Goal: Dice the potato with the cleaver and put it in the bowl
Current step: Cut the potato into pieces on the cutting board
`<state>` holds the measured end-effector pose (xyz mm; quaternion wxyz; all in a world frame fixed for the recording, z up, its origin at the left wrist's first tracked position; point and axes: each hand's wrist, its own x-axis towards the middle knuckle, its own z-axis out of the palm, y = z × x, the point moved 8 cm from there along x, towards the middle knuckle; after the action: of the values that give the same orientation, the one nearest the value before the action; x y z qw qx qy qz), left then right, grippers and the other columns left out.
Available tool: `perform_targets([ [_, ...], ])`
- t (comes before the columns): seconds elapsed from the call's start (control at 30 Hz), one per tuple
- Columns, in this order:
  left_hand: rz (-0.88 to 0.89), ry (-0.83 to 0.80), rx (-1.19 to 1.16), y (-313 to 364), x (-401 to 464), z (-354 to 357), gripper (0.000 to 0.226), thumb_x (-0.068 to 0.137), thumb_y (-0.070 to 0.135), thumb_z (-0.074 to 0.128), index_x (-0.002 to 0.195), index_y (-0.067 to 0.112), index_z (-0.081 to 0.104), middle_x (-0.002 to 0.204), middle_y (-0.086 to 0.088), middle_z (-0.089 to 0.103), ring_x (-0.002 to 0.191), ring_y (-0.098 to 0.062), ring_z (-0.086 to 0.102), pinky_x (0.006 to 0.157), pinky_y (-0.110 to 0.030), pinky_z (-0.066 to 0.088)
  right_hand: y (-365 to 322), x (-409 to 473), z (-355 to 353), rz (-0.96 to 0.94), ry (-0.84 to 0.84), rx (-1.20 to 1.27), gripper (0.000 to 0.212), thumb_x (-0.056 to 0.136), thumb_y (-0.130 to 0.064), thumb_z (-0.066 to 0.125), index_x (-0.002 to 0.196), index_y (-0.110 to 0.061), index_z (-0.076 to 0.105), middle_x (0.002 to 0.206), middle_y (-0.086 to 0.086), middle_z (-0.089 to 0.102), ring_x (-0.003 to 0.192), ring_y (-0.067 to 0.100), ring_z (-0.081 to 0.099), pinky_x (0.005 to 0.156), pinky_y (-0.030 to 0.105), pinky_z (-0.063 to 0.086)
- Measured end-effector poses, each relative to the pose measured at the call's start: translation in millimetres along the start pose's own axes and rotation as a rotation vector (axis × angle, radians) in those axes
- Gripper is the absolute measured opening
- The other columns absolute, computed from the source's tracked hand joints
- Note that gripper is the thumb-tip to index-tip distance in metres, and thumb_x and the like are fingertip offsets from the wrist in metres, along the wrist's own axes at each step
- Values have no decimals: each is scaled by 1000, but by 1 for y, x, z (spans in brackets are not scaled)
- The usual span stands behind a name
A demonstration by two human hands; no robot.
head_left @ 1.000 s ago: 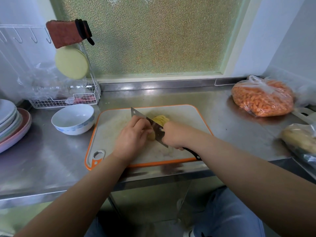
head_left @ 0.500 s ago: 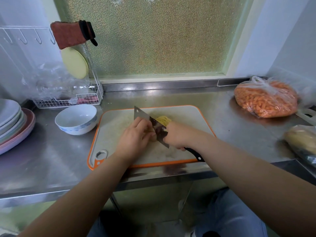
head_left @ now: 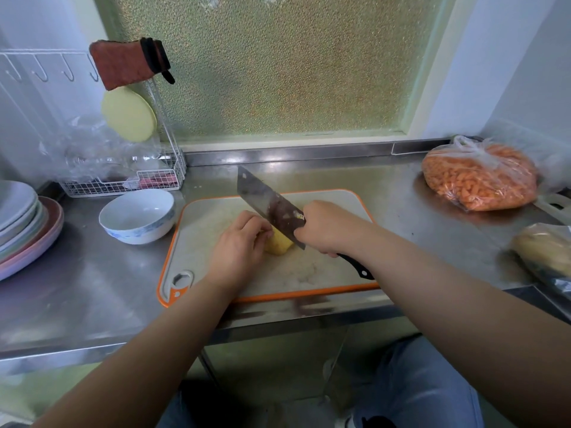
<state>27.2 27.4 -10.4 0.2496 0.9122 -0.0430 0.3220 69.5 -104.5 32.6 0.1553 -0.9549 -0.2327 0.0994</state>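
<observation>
Nearest the viewer, two bare forearms reach over the front edge of the steel bench (head_left: pixel 92 288) to an orange-rimmed cutting board (head_left: pixel 216 217).

Left hand (head_left: pixel 239 248): fingers curled, grip set on the left side of the potato (head_left: pixel 279 244), pinning it to the board. The potato is pale yellow, partly hidden by that hand and by the blade; it sits near the middle of the board.

Right hand (head_left: pixel 327 225): grip clamped round the black handle of the cleaver (head_left: pixel 268 205) — fingers wrapped, handle end protruding toward the viewer. The blade is tilted, its tip raised and pointing away to the left, its heel touching the top of the potato. Whether the edge has entered the flesh cannot be told.

Just left of the board stands the bowl (head_left: pixel 139 216) — white with a blue pattern, upright. At the far left edge lies a stack of plates (head_left: pixel 21 217).

On the right, well apart from the board: a bag of potatoes (head_left: pixel 547 251), and beyond it a clear bag of orange pieces (head_left: pixel 479 177).

At the rear left, against the wall, a white wire rack (head_left: pixel 123 180) carries a red mitt (head_left: pixel 123 64) and a round yellow lid (head_left: pixel 128 114).
</observation>
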Motion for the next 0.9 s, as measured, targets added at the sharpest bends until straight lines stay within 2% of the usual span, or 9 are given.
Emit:
perform_targets([
  [0.23, 18, -8, 3, 3, -1, -2, 8, 82, 9, 64, 85, 15, 60, 90, -1, 56, 77, -24, 55, 64, -30, 42, -9, -5, -3, -31, -6, -53, 26, 86, -6, 45, 60, -6, 45, 42, 15, 48, 39, 26, 50, 53, 28, 45],
  [0.43, 12, -8, 10, 4, -1, -4, 10, 79, 4, 67, 82, 13, 62, 86, -3, 58, 75, -19, 51, 61, -21, 30, -14, -4, 0, -42, -24, -137, 19, 83, -2, 46, 65, -5, 50, 41, 14, 48, 36, 24, 48, 44, 23, 38],
  [0.6, 16, -17, 23, 6, -1, -5, 7, 80, 5, 66, 82, 12, 62, 85, -5, 58, 72, -25, 54, 61, -25, 31, -15, -3, 3, -42, -39, -119, 20, 85, -3, 44, 66, -6, 48, 47, 15, 50, 35, 25, 49, 43, 22, 39],
  [0.9, 2, -44, 40, 2, -1, -2, 1, 82, 12, 62, 82, 13, 63, 85, -4, 58, 74, -25, 55, 62, -25, 32, -13, 0, 6, -16, -70, -134, 18, 85, -1, 46, 68, -4, 50, 49, 17, 50, 39, 27, 51, 44, 22, 39],
])
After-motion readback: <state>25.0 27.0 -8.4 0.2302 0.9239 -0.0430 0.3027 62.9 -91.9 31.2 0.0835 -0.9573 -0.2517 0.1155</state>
